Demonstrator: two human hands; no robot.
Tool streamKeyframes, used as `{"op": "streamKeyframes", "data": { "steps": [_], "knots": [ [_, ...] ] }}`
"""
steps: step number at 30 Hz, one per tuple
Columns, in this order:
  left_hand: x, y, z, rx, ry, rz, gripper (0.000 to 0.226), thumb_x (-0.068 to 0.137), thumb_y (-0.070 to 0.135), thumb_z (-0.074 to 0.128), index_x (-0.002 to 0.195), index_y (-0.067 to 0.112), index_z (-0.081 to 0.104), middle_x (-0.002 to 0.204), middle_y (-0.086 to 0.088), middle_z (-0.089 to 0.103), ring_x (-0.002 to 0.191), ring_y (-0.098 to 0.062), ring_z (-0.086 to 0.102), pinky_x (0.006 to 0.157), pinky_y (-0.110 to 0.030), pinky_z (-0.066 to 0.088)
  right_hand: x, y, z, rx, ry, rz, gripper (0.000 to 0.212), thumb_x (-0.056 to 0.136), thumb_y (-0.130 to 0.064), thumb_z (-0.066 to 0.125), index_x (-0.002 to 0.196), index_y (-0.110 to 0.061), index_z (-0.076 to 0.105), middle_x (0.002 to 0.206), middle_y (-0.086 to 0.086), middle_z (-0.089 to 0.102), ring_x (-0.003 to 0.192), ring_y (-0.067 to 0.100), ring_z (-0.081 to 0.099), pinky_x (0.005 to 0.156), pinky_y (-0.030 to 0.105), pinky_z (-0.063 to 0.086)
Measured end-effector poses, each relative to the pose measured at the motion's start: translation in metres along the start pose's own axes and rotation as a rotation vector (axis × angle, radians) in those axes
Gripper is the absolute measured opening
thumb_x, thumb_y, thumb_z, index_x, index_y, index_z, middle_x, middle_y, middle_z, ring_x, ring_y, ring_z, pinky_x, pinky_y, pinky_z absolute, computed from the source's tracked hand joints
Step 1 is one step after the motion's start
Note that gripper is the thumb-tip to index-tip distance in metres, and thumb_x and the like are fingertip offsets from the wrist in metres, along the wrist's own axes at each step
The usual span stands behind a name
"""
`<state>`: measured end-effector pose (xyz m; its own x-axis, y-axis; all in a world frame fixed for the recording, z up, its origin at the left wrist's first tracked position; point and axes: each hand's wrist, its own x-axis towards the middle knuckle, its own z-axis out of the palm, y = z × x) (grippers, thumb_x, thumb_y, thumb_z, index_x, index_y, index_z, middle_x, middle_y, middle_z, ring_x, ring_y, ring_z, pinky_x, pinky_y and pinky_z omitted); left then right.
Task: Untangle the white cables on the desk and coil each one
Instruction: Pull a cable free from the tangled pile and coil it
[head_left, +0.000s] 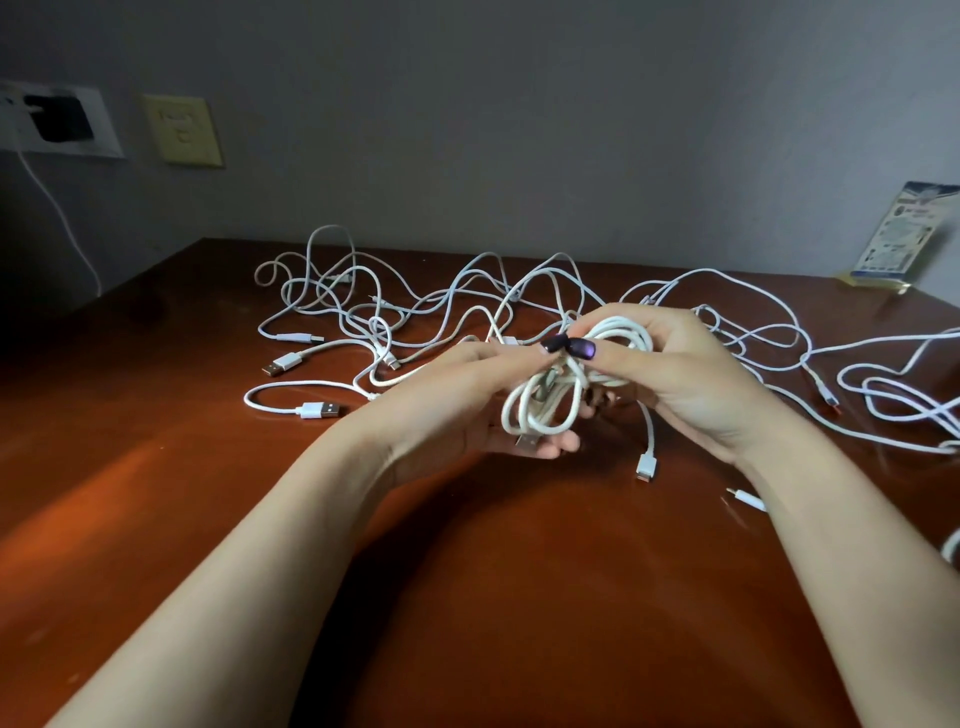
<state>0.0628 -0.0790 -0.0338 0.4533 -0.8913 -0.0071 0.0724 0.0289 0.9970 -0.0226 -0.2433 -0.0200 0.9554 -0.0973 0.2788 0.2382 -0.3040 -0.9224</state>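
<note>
A coiled white cable (540, 410) hangs in loops between both hands above the brown desk (467, 571). My left hand (467, 400) holds it from the left, thumb pinching the top of the loops, with a USB plug (529, 444) lying on its fingers. My right hand (675, 374) grips the upper part of the coil, thumb against the left thumb. Behind the hands a tangle of white cables (415, 306) spreads across the desk, left to right.
Loose USB plugs (317, 410) lie at the left of the tangle, and more plugs (645, 467) sit near my right wrist. A leaflet in a stand (893, 239) is at the back right. Wall sockets (182, 130) and a plugged-in charger (57, 119) are at the left.
</note>
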Motion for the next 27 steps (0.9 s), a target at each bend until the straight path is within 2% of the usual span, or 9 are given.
{"op": "streamKeyframes", "data": {
  "steps": [3,5,7,9,13,15,18,22,27],
  "knots": [
    [0.001,-0.002,-0.002,-0.019,-0.065,-0.019,0.025,0.088,0.024,0.057,0.098,0.006,0.070,0.096,-0.015,0.069,0.075,-0.021,0.067,0.072,-0.030,0.057,0.000,0.000,0.000,-0.057,-0.005,0.000,0.009,0.070,-0.025,0.068,0.075,-0.019,0.072,0.072,-0.004,0.066,0.069,0.007,0.060,0.059,0.016,0.047],
    [0.001,-0.003,-0.002,0.017,-0.041,-0.015,0.016,0.079,0.021,0.063,0.087,0.013,0.074,0.082,-0.008,0.069,0.065,-0.013,0.064,0.062,-0.023,0.055,0.000,-0.001,0.001,-0.099,-0.005,0.000,0.011,0.070,-0.026,0.068,0.074,-0.016,0.071,0.069,-0.006,0.066,0.066,0.005,0.060,0.059,0.014,0.046],
    [0.002,-0.005,-0.001,0.092,0.019,-0.004,0.010,0.080,0.012,0.064,0.085,0.012,0.072,0.073,-0.005,0.065,0.055,-0.007,0.058,0.052,-0.017,0.048,0.000,0.000,0.002,-0.171,0.006,-0.002,0.013,0.071,-0.029,0.068,0.071,-0.016,0.070,0.065,-0.009,0.064,0.063,0.001,0.058,0.059,0.012,0.043],
    [0.004,-0.007,0.001,0.156,0.069,0.004,0.010,0.086,0.003,0.061,0.094,0.004,0.068,0.075,-0.008,0.064,0.052,-0.007,0.057,0.049,-0.016,0.046,0.001,0.001,0.003,-0.227,0.010,0.004,0.012,0.076,-0.027,0.069,0.070,-0.016,0.069,0.062,-0.009,0.063,0.060,0.001,0.057,0.057,0.012,0.042],
    [0.006,-0.009,0.003,0.166,0.121,0.049,0.014,0.091,0.014,0.059,0.098,0.007,0.069,0.084,-0.015,0.066,0.067,-0.018,0.064,0.058,-0.022,0.053,0.003,0.005,0.000,-0.247,0.097,0.013,0.010,0.084,-0.017,0.068,0.075,-0.014,0.071,0.069,0.005,0.065,0.063,0.015,0.059,0.055,0.018,0.046],
    [0.006,-0.008,0.003,0.097,0.092,0.044,0.018,0.094,0.015,0.054,0.099,0.008,0.070,0.086,-0.014,0.068,0.076,-0.023,0.068,0.064,-0.026,0.056,0.004,0.006,-0.002,-0.207,0.143,0.019,0.008,0.084,-0.017,0.069,0.076,-0.016,0.070,0.067,0.001,0.064,0.060,0.014,0.058,0.053,0.019,0.046],
    [0.006,-0.008,0.003,0.101,0.091,0.051,0.018,0.093,0.009,0.054,0.102,0.007,0.069,0.089,-0.015,0.069,0.080,-0.024,0.068,0.064,-0.026,0.055,0.004,0.005,-0.003,-0.243,0.172,0.004,0.006,0.082,-0.022,0.070,0.077,-0.021,0.069,0.064,-0.007,0.063,0.059,0.011,0.056,0.054,0.018,0.044],
    [0.008,-0.011,0.006,0.068,0.172,0.104,0.020,0.092,0.008,0.056,0.108,0.004,0.067,0.086,-0.012,0.068,0.075,-0.018,0.064,0.063,-0.025,0.054,0.006,0.008,0.001,-0.168,0.217,0.020,0.011,0.084,-0.033,0.065,0.090,-0.025,0.068,0.069,-0.005,0.062,0.058,0.016,0.056,0.051,0.024,0.046],
    [0.010,-0.011,0.009,-0.112,0.265,0.163,0.016,0.090,0.013,0.058,0.103,0.010,0.068,0.078,-0.007,0.069,0.064,-0.012,0.063,0.066,-0.028,0.058,0.006,0.007,0.007,0.175,0.156,0.151,0.028,0.079,-0.046,0.063,0.096,-0.024,0.064,0.084,-0.004,0.064,0.069,0.010,0.060,0.056,0.023,0.049]
  ]
}}
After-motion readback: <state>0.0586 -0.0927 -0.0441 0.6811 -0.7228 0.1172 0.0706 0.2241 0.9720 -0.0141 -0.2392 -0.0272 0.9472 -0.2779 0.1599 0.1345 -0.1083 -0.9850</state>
